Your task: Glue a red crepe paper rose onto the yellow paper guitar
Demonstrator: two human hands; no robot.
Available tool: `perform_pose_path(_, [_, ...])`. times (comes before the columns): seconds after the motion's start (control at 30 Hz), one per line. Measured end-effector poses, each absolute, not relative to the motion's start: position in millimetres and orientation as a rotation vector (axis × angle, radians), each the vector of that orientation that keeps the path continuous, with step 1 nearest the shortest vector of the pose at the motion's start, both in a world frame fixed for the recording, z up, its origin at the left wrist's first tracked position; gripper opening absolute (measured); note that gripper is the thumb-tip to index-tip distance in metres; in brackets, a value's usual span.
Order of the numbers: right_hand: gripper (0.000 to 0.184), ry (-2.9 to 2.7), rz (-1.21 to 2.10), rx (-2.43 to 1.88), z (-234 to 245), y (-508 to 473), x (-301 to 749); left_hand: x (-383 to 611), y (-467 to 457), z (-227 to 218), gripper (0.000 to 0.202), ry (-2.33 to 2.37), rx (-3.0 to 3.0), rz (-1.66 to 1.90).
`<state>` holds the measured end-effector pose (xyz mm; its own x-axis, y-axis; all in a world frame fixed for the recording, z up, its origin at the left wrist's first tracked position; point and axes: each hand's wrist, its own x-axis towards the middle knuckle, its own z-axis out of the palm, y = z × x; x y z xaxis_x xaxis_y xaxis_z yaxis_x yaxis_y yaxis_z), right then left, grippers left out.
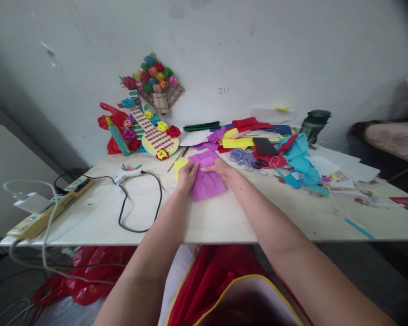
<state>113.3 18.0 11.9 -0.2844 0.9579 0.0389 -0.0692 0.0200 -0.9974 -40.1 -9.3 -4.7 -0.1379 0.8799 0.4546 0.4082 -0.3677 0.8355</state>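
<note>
Between my hands is a sheet of purple crepe paper (209,185), creased across its middle and lying just over the table. My left hand (188,174) pinches its left side, with fingers curled and thumb pressed on the paper. On the other side my right hand (221,169) grips the paper, its thumb reaching toward the left thumb. A yellow piece of paper (180,166) lies beside my left hand, partly covered by it. Just behind the hands, a thin stick (175,162) rests on the table.
To the left are a white glue gun (127,173) with a looping black cord and a yellow power strip (51,208). Decorated paper flowers and a guitar shape (159,140) lean at the back. Purple yarn (243,157), a phone (264,146), blue paper (299,156) and a bottle (313,124) stand rightward.
</note>
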Motion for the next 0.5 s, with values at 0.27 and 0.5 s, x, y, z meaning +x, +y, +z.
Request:
perform_pose_path(0.27, [0.031,-1.400,1.418,-1.039,15.2,14.6,110.5,-41.1,-8.4,-3.9,0.033,1.460,1.701,1.480])
perform_pose_path(0.5, [0.026,-1.461,1.450,-1.007,17.2,13.3,112.4,-43.4,-8.2,-5.9,0.032,1.388,1.617,1.487])
